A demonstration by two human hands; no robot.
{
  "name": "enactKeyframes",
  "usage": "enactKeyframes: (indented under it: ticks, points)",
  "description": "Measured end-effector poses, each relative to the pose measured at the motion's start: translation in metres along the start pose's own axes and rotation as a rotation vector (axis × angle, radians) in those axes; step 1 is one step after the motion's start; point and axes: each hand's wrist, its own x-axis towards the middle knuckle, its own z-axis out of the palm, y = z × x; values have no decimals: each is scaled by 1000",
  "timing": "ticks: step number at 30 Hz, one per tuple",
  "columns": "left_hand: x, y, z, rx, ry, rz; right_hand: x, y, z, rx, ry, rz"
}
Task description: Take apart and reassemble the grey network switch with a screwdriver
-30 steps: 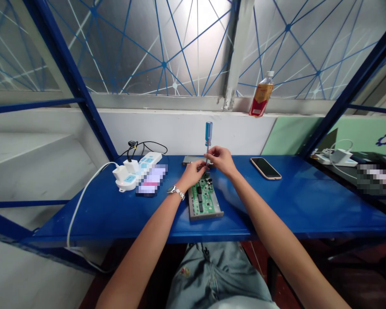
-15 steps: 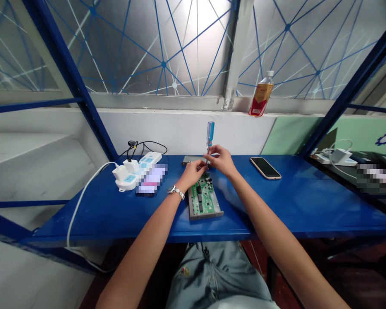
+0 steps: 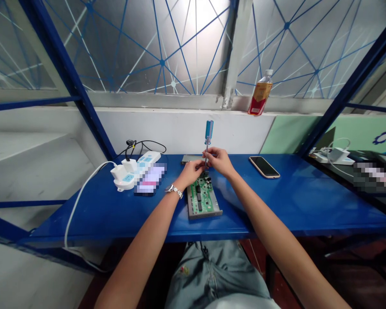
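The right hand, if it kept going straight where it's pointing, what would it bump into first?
Probably the screwdriver: the right hand seems to be pinching its shaft. Past that, maybe the left hand, but depth is hard to tell here.

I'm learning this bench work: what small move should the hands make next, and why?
Perhaps a small twist of the screwdriver: it stands nearly upright, the right hand pinches its shaft, the left hand is close by its lower end, and it points down toward the far part of the circuit board. What its tip meets isn't clear.
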Motion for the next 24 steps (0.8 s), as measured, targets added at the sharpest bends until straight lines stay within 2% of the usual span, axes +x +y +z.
enactKeyframes:
  ticks: [8,16,20,24]
  points:
    - [-1,2,3,9,88,-47,0,4,-2,-131,85,-56]
    - [0,3,1,-22,11,8,0,2,0,-109,5,-53]
    - [1,-1,0,-10,-22,5,0,3,2,-30,-38,-37]
    - [1,-2,1,10,22,-20,1,5,1,-33,-43,-41]
